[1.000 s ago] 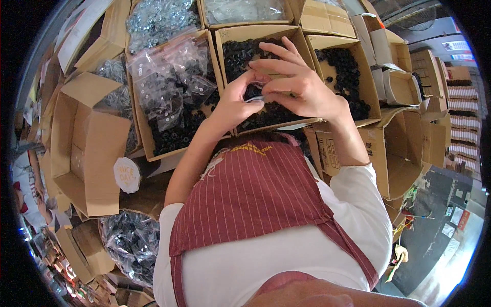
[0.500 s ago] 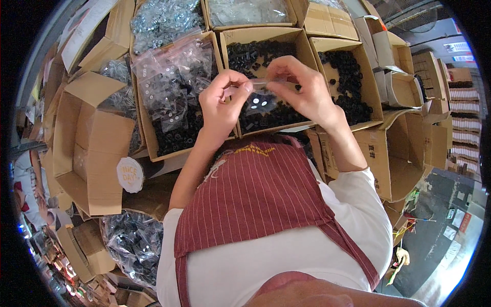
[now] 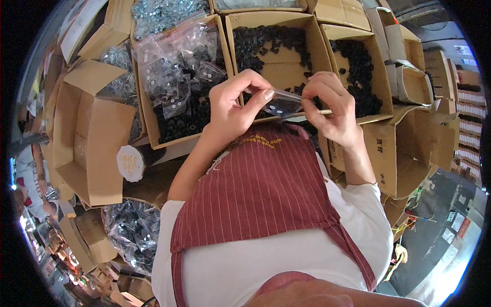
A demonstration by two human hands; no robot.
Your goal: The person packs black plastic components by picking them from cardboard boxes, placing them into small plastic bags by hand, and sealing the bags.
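Between my hands hangs a small clear zip bag [image 3: 284, 106] with dark parts and white round pieces inside. My left hand [image 3: 236, 106] pinches its upper left corner between thumb and forefinger. My right hand [image 3: 335, 107] is closed at the bag's right end, its fingers curled at the edge. Just beyond, a cardboard box [image 3: 279, 65] holds small black parts heaped along its sides. To the left, filled clear bags [image 3: 171, 64] lie over black parts in another box [image 3: 222, 38]. A third box [image 3: 381, 77] on the right also contains black parts.
Bags of silvery parts [image 3: 166, 14] fill a box at the back left. An open carton [image 3: 97, 148] stands at my left, above a large bag of dark parts [image 3: 132, 233]. Another open carton [image 3: 391, 151] stands at my right. A person's arm [image 3: 40, 166] shows at the far left.
Both hands have come nearer to me and shifted right with the bag. The bag now tilts down to the right, and my right hand's fingers have curled in.
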